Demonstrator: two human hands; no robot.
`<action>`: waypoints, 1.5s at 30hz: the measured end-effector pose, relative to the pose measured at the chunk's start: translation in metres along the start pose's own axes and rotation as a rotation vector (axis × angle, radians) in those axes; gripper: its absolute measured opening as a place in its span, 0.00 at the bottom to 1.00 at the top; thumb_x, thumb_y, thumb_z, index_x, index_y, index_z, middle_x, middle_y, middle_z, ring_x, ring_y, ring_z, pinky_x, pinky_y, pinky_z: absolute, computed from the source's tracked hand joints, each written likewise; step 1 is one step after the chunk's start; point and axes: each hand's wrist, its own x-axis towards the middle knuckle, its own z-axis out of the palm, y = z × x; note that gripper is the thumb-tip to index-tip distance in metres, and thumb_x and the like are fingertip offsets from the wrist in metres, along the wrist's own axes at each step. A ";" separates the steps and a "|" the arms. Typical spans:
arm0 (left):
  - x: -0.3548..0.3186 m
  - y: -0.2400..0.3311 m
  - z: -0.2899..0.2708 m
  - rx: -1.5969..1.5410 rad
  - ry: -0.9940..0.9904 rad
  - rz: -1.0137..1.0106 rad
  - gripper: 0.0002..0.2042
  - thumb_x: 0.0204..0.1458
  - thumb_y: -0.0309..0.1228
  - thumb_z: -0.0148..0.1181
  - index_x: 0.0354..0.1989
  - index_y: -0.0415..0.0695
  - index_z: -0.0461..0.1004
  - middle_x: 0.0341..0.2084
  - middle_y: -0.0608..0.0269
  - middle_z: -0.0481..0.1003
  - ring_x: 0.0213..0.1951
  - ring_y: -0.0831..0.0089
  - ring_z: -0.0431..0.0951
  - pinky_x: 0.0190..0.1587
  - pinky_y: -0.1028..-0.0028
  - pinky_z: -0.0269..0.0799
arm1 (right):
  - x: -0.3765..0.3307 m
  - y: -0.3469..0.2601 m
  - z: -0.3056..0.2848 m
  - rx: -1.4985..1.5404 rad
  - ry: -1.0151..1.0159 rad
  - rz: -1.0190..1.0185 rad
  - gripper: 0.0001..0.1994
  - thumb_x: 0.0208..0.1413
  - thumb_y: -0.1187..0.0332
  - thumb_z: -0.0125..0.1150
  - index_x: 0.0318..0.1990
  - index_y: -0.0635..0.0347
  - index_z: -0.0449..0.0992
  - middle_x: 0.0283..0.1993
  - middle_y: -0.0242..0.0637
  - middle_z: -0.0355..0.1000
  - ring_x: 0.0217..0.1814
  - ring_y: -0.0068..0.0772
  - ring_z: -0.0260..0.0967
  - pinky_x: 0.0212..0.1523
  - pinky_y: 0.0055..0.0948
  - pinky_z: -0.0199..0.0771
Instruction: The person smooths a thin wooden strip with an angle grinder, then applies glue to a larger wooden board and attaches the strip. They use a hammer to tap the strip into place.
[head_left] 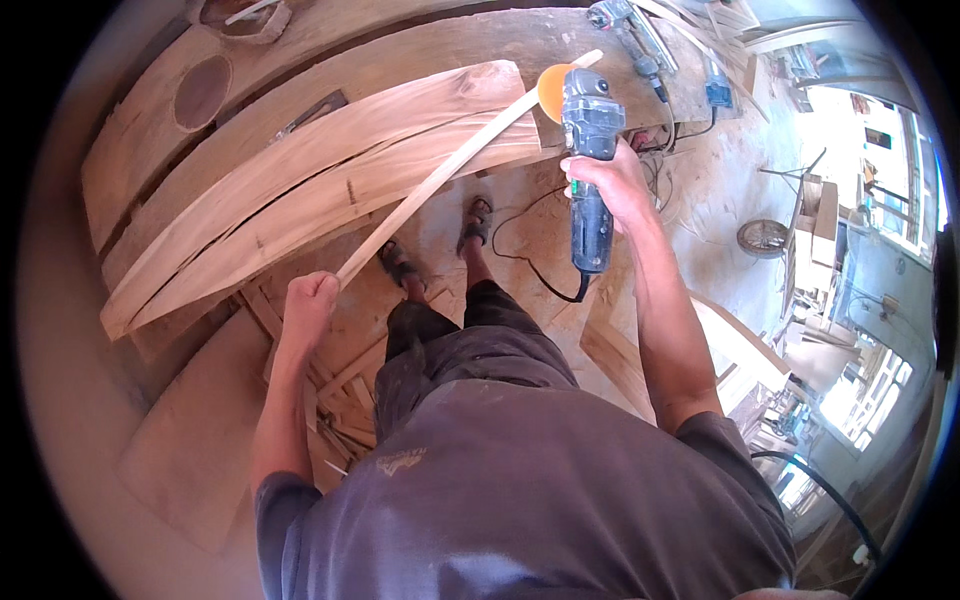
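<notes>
Strip [439, 179] of slender pale wood, round orange disc [551, 92]

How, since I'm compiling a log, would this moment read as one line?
left hand: grips wood strip | right hand: holds angle grinder | orange disc: near strip's far end

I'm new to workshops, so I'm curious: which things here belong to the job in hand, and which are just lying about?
In use:
- wooden strip, in the left hand
- grinder with orange disc, in the right hand
- perhaps the cracked board below

Apparently lying about:
- blue power tool
- wheel
</notes>
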 end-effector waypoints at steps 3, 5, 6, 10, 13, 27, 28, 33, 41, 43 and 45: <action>0.001 -0.002 0.000 -0.010 -0.027 -0.024 0.14 0.59 0.31 0.50 0.22 0.37 0.68 0.16 0.73 0.61 0.22 0.83 0.61 0.25 0.72 0.57 | -0.015 0.003 0.019 -0.095 0.026 -0.010 0.23 0.45 0.73 0.72 0.49 0.64 0.69 0.37 0.39 0.74 0.31 0.31 0.76 0.34 0.33 0.81; 0.000 0.001 0.001 -0.030 -0.036 -0.038 0.15 0.60 0.32 0.51 0.22 0.37 0.68 0.16 0.73 0.61 0.22 0.82 0.61 0.25 0.72 0.57 | -0.027 0.022 0.038 -0.218 0.002 -0.015 0.31 0.39 0.64 0.76 0.51 0.66 0.70 0.41 0.45 0.77 0.40 0.37 0.78 0.45 0.37 0.79; -0.003 0.006 0.002 -0.045 -0.032 -0.048 0.15 0.60 0.32 0.51 0.22 0.37 0.69 0.16 0.73 0.61 0.22 0.82 0.61 0.25 0.72 0.57 | -0.039 0.025 0.054 -0.302 -0.012 -0.005 0.36 0.36 0.58 0.75 0.53 0.69 0.69 0.44 0.50 0.78 0.44 0.43 0.79 0.50 0.38 0.78; -0.003 0.001 0.001 0.024 -0.011 -0.019 0.15 0.61 0.33 0.53 0.24 0.36 0.70 0.16 0.72 0.61 0.23 0.81 0.62 0.26 0.71 0.59 | -0.088 0.012 0.108 -0.521 -0.176 -0.025 0.38 0.40 0.58 0.70 0.57 0.73 0.64 0.45 0.62 0.77 0.49 0.57 0.79 0.53 0.44 0.77; -0.004 0.004 0.003 0.072 0.045 0.012 0.14 0.62 0.33 0.53 0.26 0.36 0.70 0.17 0.70 0.62 0.24 0.80 0.63 0.28 0.70 0.61 | -0.089 0.014 0.112 -0.504 -0.214 0.003 0.36 0.41 0.59 0.73 0.56 0.70 0.66 0.47 0.56 0.77 0.50 0.52 0.78 0.54 0.42 0.75; -0.008 0.011 -0.009 -0.118 -0.112 -0.142 0.17 0.62 0.34 0.52 0.19 0.45 0.67 0.13 0.74 0.61 0.18 0.83 0.59 0.21 0.74 0.54 | -0.007 -0.002 -0.010 0.025 0.096 -0.055 0.19 0.47 0.74 0.73 0.45 0.64 0.70 0.33 0.37 0.74 0.28 0.29 0.74 0.31 0.32 0.81; -0.013 0.016 -0.012 -0.168 -0.158 -0.229 0.17 0.62 0.34 0.52 0.18 0.48 0.65 0.13 0.75 0.61 0.16 0.83 0.58 0.19 0.74 0.53 | -0.012 -0.001 -0.013 0.052 0.137 -0.076 0.19 0.47 0.74 0.72 0.45 0.63 0.70 0.33 0.37 0.73 0.28 0.29 0.75 0.31 0.32 0.81; -0.029 -0.007 -0.036 -0.346 -0.272 -0.406 0.18 0.63 0.35 0.51 0.18 0.53 0.62 0.11 0.76 0.59 0.13 0.83 0.55 0.16 0.76 0.49 | -0.052 0.010 -0.004 0.064 0.126 -0.033 0.24 0.45 0.71 0.73 0.49 0.65 0.69 0.35 0.38 0.75 0.30 0.30 0.76 0.33 0.32 0.79; -0.046 -0.030 -0.036 -0.194 -0.077 -0.265 0.18 0.66 0.38 0.54 0.21 0.49 0.66 0.11 0.75 0.61 0.12 0.83 0.57 0.15 0.77 0.50 | -0.102 0.014 0.087 -0.356 -0.068 -0.063 0.37 0.39 0.57 0.72 0.56 0.73 0.67 0.47 0.59 0.77 0.51 0.52 0.78 0.54 0.42 0.74; -0.046 -0.030 -0.036 -0.217 -0.076 -0.279 0.18 0.66 0.36 0.53 0.21 0.49 0.66 0.11 0.76 0.60 0.13 0.84 0.58 0.15 0.77 0.49 | -0.097 0.023 0.093 -0.329 -0.129 0.006 0.39 0.39 0.60 0.74 0.59 0.70 0.67 0.49 0.51 0.76 0.53 0.44 0.76 0.57 0.38 0.72; -0.048 -0.029 -0.035 -0.170 -0.062 -0.262 0.19 0.66 0.37 0.53 0.20 0.49 0.65 0.11 0.76 0.60 0.13 0.84 0.57 0.15 0.77 0.50 | -0.093 0.026 0.093 -0.333 -0.132 0.031 0.39 0.39 0.61 0.76 0.60 0.69 0.67 0.50 0.47 0.76 0.54 0.40 0.75 0.58 0.36 0.71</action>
